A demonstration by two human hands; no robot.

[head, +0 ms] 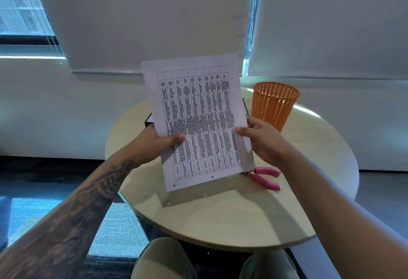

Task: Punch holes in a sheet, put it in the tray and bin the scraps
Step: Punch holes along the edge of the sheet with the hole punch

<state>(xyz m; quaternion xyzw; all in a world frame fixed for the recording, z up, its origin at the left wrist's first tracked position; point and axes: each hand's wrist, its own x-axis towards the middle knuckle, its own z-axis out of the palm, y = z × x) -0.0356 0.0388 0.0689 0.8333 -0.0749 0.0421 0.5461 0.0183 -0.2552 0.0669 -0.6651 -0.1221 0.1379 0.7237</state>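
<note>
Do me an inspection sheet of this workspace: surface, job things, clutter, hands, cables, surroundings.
Surface: round pale table, with the sheet's shadow on it.
Job's things: sheet held up over the table, two holes visible near its lower edge; pink-handled punch lying on the table; orange bin upright at the far right; black tray mostly hidden behind the sheet; no scraps seen.
Clutter: nothing seen.
Grippers: left hand grips the sheet's left edge; right hand grips its right edge.
Cables: nothing seen, only a blind chain.
Surroundings: blinds lowered, window at far left, carpet below.
</note>
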